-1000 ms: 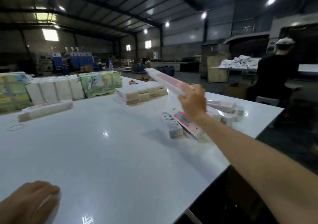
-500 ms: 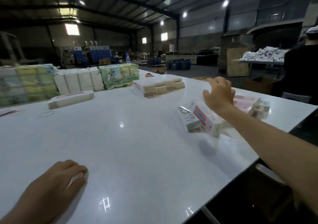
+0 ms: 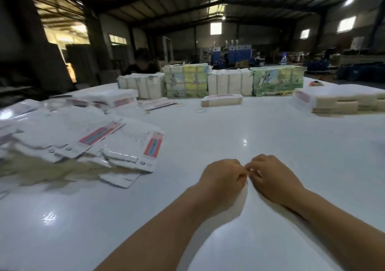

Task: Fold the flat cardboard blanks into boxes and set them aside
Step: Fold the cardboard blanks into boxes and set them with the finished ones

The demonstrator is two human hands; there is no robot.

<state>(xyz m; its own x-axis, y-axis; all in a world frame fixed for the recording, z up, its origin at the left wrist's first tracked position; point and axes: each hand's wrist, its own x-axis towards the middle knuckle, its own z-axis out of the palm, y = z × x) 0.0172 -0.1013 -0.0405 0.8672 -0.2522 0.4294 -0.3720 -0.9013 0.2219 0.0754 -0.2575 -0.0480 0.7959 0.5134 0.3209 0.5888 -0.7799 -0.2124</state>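
A loose pile of flat white blanks (image 3: 116, 143) with red-and-blue stripes lies spread over the left part of the white table (image 3: 270, 129). One folded box (image 3: 221, 100) lies farther back, near the middle. My left hand (image 3: 223, 177) and my right hand (image 3: 270, 175) meet just above the table in front of me. Their fingers are curled and their fingertips touch. No blank is in either hand. A pale speck shows between the fingers, too small to identify.
Tied bundles of blanks (image 3: 185, 81) stand in a row along the far edge. A lower stack (image 3: 341, 102) sits at the right. A rubber band (image 3: 201, 110) lies near the folded box. A person (image 3: 142, 62) sits behind the bundles.
My view has swung left from the folded boxes at the right to the pile of blanks. My right hand let go of a box there and came back to meet my left hand.
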